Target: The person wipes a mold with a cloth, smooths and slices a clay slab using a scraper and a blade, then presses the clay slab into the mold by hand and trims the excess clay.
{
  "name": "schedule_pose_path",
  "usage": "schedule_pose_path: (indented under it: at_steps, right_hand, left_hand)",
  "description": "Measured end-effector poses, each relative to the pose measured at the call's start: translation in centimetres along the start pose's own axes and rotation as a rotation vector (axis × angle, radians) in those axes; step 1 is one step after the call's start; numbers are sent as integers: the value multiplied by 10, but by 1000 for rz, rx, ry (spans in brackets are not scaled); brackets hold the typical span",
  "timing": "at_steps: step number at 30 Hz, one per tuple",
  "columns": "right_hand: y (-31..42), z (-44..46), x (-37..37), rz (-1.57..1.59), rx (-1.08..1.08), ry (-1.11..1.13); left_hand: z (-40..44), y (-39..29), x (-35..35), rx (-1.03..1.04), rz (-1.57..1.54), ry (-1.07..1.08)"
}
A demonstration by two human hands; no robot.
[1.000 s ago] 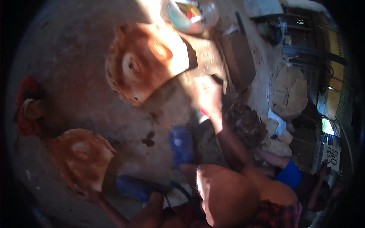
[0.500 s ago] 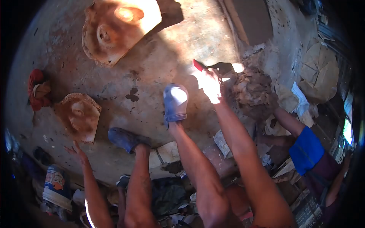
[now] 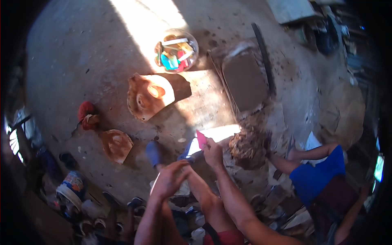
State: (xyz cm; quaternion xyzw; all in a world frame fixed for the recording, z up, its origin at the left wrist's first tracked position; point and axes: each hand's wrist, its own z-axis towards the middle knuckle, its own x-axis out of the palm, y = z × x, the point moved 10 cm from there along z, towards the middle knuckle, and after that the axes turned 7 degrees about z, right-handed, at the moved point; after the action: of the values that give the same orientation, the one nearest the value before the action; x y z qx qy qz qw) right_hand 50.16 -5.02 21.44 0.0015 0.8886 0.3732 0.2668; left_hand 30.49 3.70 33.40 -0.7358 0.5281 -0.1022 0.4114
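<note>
My right hand [image 3: 213,153] is closed around a small flat pink-red piece [image 3: 201,139], held out low over the floor between my feet and a brown clay heap [image 3: 247,149]. My left hand [image 3: 170,179] hovers near my knee with its fingers apart and nothing in it. On the floor ahead of me lie a larger reddish mould-like slab with hollows [image 3: 143,109] and a smaller similar one [image 3: 115,145]. Beside the smaller slab is a crumpled red cloth [image 3: 86,111]. Blue clogs [image 3: 153,152] are on my feet, partly hidden by my arms.
A round basin [image 3: 197,45] of colourful tools stands farther off. To its right a flat dark brown slab [image 3: 246,83] lies beside a long dark bar [image 3: 263,57]. A person in blue shorts [image 3: 318,177] sits at right. A bucket [image 3: 70,195] stands at lower left.
My view has shifted, bringing the basin and the whole dark slab into sight. My left hand has come from the far left to near my knee. The pink-red piece stays in my right hand.
</note>
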Motion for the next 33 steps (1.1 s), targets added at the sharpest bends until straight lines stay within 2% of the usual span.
schedule_pose_path:
  at_steps: [1,2,4,6,7,8,9,10,11,12,13,14,16,20,22,23,24,26,28,29,30,32,33]
  right_hand:
    - [12,18,-8,-70,22,-1]
    - [31,41,-18,-121,-79,-79]
    - [84,97,-29,-197,-209,-145]
    - [151,155,-29,-167,-347,-150]
    - [179,185,-20,-161,-427,-143]
    - [199,218,-9,-184,-519,-122]
    - [219,248,6,-254,-607,-131]
    - [220,288,28,-286,-686,-115]
    - [213,330,60,-642,-763,-34]
    - [202,367,82,-673,-754,14]
    - [217,380,97,-751,-770,58]
    - [216,397,114,-840,-861,70]
    - [210,427,140,-905,-844,76]
    - [199,443,169,-935,-744,152]
    - [179,454,171,-961,-633,188]
    - [184,444,163,-921,-709,107]
    - [203,425,147,-855,-808,81]
    - [226,397,103,-636,-658,89]
    - [226,376,49,-434,-543,51]
    - [216,369,17,-374,-448,34]
    - [204,363,-18,-311,-355,16]
    - [165,359,-91,-315,-137,-95]
    - [152,358,-128,-383,-116,-172]
  left_hand:
    - [12,-21,8,29,-19,6]
    - [23,-40,17,58,-37,15]
    - [49,-57,34,-115,-129,66]
    - [78,-58,50,-177,-269,-67]
    - [95,-65,51,-304,-381,19]
    - [111,-63,64,-315,-390,12]
    - [128,-62,77,-237,-390,-64]
    - [150,-64,82,-153,-384,-141]
    - [169,-69,86,-124,-338,-155]
    - [177,-76,91,-121,-304,-158]
    - [189,-88,88,-200,-341,10]
    - [196,-97,82,-245,-459,41]
    - [214,-111,55,-96,-590,-222]
    - [236,-100,54,-171,-744,-95]
    - [240,-81,44,-310,-726,-220]
    - [243,-77,39,-368,-768,-220]
    - [245,-72,34,-427,-809,-219]
    - [247,-54,62,-438,-930,-319]
    - [248,-59,64,-526,-905,-218]
    - [250,-52,91,-546,-996,-176]
    - [250,-58,89,-541,-998,-160]
    - [256,-74,85,-530,-978,-60]
    - [258,-76,86,-505,-995,-68]
